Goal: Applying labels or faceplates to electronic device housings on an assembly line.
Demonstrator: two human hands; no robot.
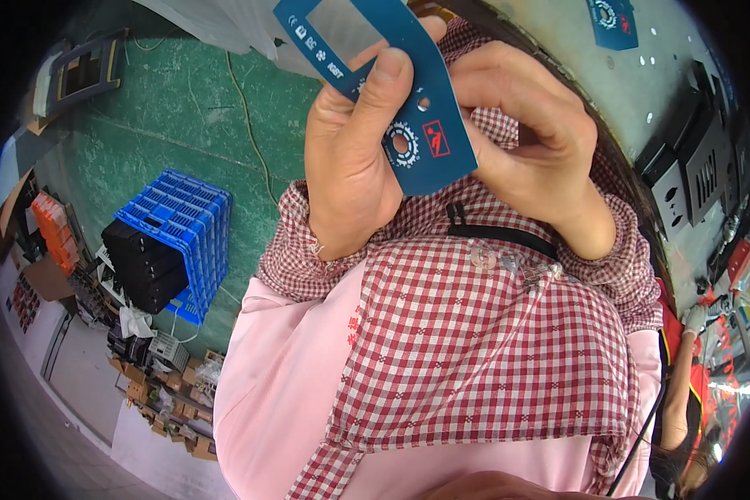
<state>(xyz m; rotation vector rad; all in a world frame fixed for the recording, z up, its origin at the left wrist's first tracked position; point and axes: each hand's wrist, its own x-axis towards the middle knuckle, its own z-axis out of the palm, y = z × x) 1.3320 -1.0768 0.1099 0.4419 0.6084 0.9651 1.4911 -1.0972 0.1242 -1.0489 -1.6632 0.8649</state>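
A dark blue panel overlay (433,87) with a rectangular window, small holes and white and red printed marks is held up in front of my chest. My left hand (350,158) grips it, thumb pressed flat on its face and the other fingers behind. At its right edge my right hand (537,125) is closed, thumb and curled fingers drawn together by the rim. The panel partly hides those fingertips, so what they pinch cannot be made out. A similar blue overlay (615,23) lies on the grey work table (558,17) at the upper right.
Black slotted metal housings (700,175) stand along the table's right side. On the green floor (192,100) at left is a blue plastic crate (175,208) with black parts. Cartons and orange bins (54,229) lie farther left. Another person's arm (682,375) shows at lower right.
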